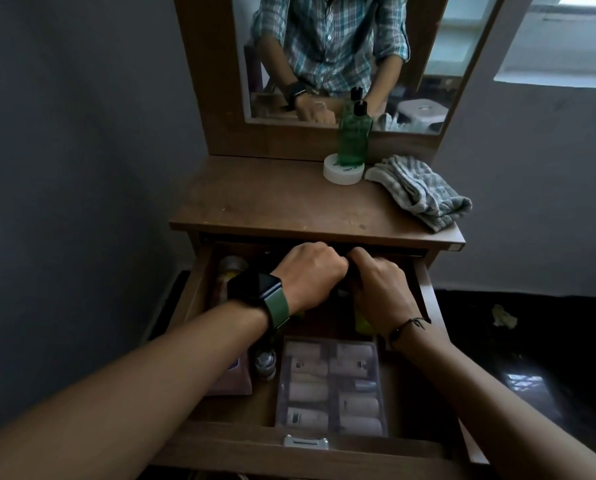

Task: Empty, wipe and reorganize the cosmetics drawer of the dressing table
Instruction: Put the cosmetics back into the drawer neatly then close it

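Left hand [308,271] (curled) inside drawer [199,289]

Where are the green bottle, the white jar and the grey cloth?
green bottle [354,138], head view, middle of its body
white jar [344,174], head view, front of its side wall
grey cloth [419,190], head view, middle of the folds

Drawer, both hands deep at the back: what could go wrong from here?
1. Both hands, left and right, work under the tabletop overhang. Whatever they hold is hidden, so it could snag on the way out.
2. The left forearm passes over a small bottle standing in the drawer; pulling back might tip it.
3. The green bottle stands on a white jar, so jolting the drawer could topple it.
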